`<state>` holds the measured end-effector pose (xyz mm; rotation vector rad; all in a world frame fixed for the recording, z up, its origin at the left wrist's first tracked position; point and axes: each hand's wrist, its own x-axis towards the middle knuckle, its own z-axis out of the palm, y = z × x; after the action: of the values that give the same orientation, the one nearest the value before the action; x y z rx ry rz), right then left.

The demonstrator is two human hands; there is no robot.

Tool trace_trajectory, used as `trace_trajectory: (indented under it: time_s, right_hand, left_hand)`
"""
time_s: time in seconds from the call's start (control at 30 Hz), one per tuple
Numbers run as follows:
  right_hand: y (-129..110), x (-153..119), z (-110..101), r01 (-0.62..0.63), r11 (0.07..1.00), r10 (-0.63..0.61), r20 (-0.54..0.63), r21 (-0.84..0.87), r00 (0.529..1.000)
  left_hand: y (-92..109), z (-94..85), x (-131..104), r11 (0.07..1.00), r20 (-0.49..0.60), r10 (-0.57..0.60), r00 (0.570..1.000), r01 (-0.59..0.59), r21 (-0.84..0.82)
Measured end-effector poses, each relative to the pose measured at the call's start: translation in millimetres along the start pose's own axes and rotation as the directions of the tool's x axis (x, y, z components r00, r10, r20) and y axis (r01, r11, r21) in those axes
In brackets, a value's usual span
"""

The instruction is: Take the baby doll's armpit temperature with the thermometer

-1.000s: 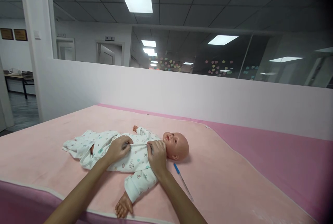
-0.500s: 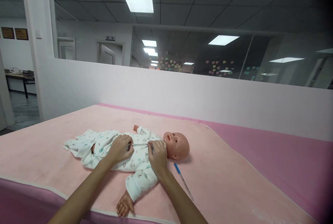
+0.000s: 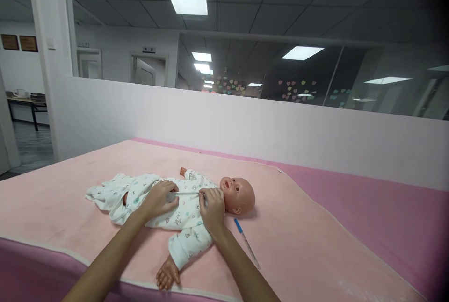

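Observation:
A baby doll (image 3: 242, 194) lies on its back, its head to the right, in a white printed outfit (image 3: 177, 218). A thin white strip (image 3: 188, 193) runs taut along its chest between my hands; whether it is a tape or part of the clothing I cannot tell. My left hand (image 3: 161, 197) rests over the belly, thumb and fingers curled together at the strip's left end. Near the doll's neck, my right hand (image 3: 213, 206) pinches the other end. The fingertips are partly hidden.
Right of my right forearm lies a slim clear stick with a blue end (image 3: 247, 242), like a pen or thermometer. A pale pink sheet (image 3: 308, 255) covers the darker pink bed (image 3: 396, 199). Behind it stands a low white wall (image 3: 245, 126) with glass above.
My left hand has loosened slightly and its thumb sits a little further from the fingers. My right hand, the doll and the stick stay where they were; the view tilts slightly.

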<state>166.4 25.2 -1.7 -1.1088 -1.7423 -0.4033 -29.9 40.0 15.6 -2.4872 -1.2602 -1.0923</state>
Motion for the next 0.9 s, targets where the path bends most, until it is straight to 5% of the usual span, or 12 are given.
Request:
trace_trajectory:
  time_s: [0.9]
  right_hand:
    - [3.2,-0.9,-1.1,-0.005,1.000,0.005,-0.017,0.031,1.000]
  left_hand:
    - [-5.7,7.8,2.4,0.971,-0.224,0.130,0.966,-0.079,0.225]
